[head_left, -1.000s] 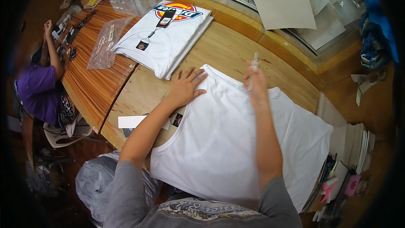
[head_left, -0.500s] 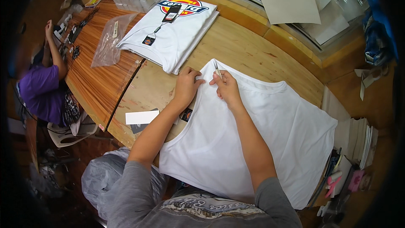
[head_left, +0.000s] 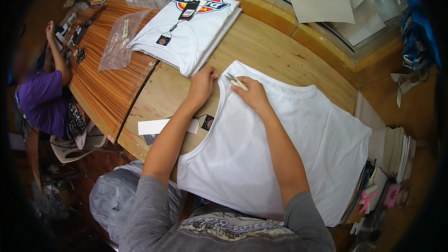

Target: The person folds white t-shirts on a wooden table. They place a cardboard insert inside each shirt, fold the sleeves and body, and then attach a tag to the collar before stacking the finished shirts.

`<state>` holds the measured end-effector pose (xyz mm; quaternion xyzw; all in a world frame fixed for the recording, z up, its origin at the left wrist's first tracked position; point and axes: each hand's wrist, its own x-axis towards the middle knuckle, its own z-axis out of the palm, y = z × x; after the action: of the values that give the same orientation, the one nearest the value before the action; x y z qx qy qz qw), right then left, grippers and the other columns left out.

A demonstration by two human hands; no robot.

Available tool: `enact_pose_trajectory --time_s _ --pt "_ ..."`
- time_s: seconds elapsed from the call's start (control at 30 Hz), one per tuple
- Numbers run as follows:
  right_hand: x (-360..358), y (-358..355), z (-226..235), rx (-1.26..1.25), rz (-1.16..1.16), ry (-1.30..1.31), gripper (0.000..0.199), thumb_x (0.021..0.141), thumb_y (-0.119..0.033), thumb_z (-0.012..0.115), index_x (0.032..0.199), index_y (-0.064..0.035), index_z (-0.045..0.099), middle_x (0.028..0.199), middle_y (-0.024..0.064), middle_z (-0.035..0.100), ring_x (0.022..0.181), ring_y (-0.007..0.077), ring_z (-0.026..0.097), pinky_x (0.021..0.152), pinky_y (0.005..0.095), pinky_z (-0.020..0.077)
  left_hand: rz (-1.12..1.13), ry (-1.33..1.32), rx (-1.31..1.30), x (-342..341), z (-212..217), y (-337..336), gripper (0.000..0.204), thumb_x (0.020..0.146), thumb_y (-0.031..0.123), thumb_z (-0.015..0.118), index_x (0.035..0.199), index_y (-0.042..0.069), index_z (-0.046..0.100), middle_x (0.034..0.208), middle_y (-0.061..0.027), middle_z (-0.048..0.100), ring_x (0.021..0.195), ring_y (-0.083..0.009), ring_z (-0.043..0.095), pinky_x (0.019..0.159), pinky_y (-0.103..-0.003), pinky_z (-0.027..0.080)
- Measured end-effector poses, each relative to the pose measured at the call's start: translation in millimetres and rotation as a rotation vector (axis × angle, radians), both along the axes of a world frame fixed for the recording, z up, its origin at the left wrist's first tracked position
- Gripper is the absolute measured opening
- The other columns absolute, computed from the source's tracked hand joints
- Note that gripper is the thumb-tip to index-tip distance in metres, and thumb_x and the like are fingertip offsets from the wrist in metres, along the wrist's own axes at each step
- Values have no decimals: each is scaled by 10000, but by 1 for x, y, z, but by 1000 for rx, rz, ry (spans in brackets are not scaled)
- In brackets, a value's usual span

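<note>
A white sleeveless shirt point(head_left: 280, 144) lies spread over the wooden table in front of me. My right hand point(head_left: 254, 94) holds small thread snips point(head_left: 240, 84) with a pale handle, their metal blades pointing up-left over the shirt's shoulder strap. Just left of that strap is my left hand point(head_left: 201, 86), its fingers curled and pressed together; whatever they pinch, if anything, is too small to make out. A black tag point(head_left: 208, 122) on a cord lies at the neckline edge. Beside my left forearm is a white card point(head_left: 151, 127), partly covered by the arm.
Folded white shirts point(head_left: 186, 32) with a printed logo and hang tags are stacked at the back. A clear plastic bag point(head_left: 119, 42) lies left of them. A person in purple point(head_left: 44, 93) sits at far left. Papers and tools point(head_left: 368, 196) crowd the right edge.
My left hand has come off the strap and shifted up-left. The snips have turned from pointing up to pointing up-left, with the right hand slightly farther right.
</note>
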<state>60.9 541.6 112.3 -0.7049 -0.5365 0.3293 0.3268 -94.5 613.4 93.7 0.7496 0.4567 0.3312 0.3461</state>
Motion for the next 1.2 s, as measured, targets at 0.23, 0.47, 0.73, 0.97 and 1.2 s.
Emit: enact_pose_trajectory --time_s 0.23,0.47,0.73,0.97,1.2 --pt "1 -2 0 17 -42 -8 321 719 -291 612 966 -88 580 835 129 615 759 276 582 669 333 447 -367 236 476 -1 8 6 62 682 41 487 688 8 539 741 -101 527 766 -250 490 662 -324 407" --pt "2 -6 23 -122 -4 -61 289 706 -298 624 911 -95 620 764 113 621 714 249 585 647 320 443 -385 175 380 -2 8 12 65 672 23 469 686 -5 526 695 -118 522 729 -265 500 645 -331 404" --pt "4 0 32 -160 120 -161 363 698 -296 641 966 -53 615 897 156 612 823 233 585 735 292 428 -340 144 240 -1 9 11 69 709 -3 479 763 -16 520 701 -168 542 665 -314 527 591 -339 408" --pt "12 5 18 -138 132 -57 361 701 -349 615 957 -94 627 892 158 610 831 260 580 743 311 433 -351 139 254 -1 14 11 130 683 3 460 785 -17 538 705 -177 558 673 -323 546 585 -358 419" --pt "15 10 12 -161 163 -87 353 713 -358 602 943 -91 631 900 150 611 846 263 576 755 316 432 -345 134 227 0 13 15 132 685 -15 453 790 -21 534 721 -173 575 677 -315 562 596 -337 436"
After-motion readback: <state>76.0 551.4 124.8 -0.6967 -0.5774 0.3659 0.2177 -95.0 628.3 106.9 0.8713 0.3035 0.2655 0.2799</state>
